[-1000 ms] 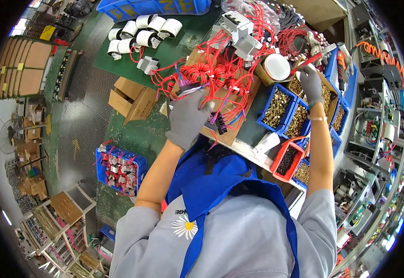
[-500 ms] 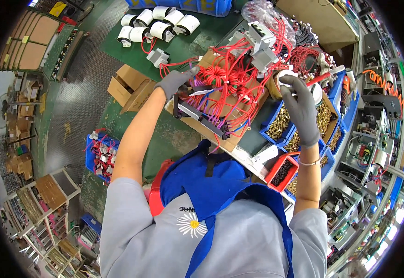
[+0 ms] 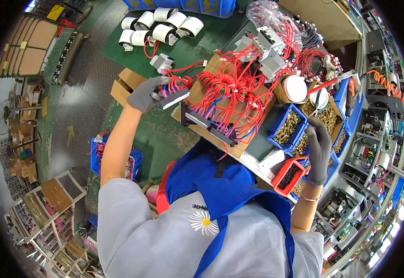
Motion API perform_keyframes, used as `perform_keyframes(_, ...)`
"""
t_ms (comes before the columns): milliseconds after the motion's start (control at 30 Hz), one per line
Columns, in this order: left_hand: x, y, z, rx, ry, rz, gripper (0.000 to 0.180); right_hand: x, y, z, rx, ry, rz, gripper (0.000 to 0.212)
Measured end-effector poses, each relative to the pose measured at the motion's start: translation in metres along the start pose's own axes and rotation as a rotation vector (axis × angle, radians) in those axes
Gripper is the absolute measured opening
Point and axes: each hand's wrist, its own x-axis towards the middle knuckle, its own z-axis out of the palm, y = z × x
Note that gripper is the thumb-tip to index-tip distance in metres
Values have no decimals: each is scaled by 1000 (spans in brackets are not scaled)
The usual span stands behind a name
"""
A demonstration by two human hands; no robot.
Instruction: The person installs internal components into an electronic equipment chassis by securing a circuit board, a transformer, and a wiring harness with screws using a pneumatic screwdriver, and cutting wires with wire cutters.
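My left hand [image 3: 147, 94], in a grey glove, is closed on a wire harness [image 3: 176, 98] with a grey-and-black terminal block and red and purple wires. It is lifted at the left edge of a cardboard sheet [image 3: 193, 126]. On that sheet lies a heap of red wires [image 3: 225, 85], with another long black-and-grey terminal block [image 3: 209, 125] along its near side. Grey switch modules [image 3: 270, 51] sit on the heap's far right. My right hand [image 3: 320, 146], also gloved, hovers over the parts bins with its fingers bent and apart; nothing shows in them.
Blue bins [image 3: 278, 141] of brass terminals and a red bin [image 3: 276, 182] of small black parts line the right. Beyond them stand a white-topped round tub [image 3: 295, 89] and a red-handled tool [image 3: 327, 84]. White cylinders [image 3: 164, 33] sit far left, near an open carton [image 3: 130, 79].
My left hand has moved left, lifting the wire harness off the heap. My right hand has come back from the white-topped tub toward me, over the bins.
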Motion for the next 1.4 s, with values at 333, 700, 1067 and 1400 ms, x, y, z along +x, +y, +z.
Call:
perform_keyframes(333,-40,57,-55,-653,-251,840,32,-20,-12,-4,48,145,93,26)
perform_keyframes(700,-176,102,12,-726,-469,1422,15,-50,-16,-38,49,163,-46,25)
perform_keyframes(1067,-268,-41,104,76,645,1715,43,-107,84,-136,-131,263,-71,27)
perform_keyframes(1400,-279,-178,147,952,1319,1418,21,-138,202,-147,-249,158,-58,24)
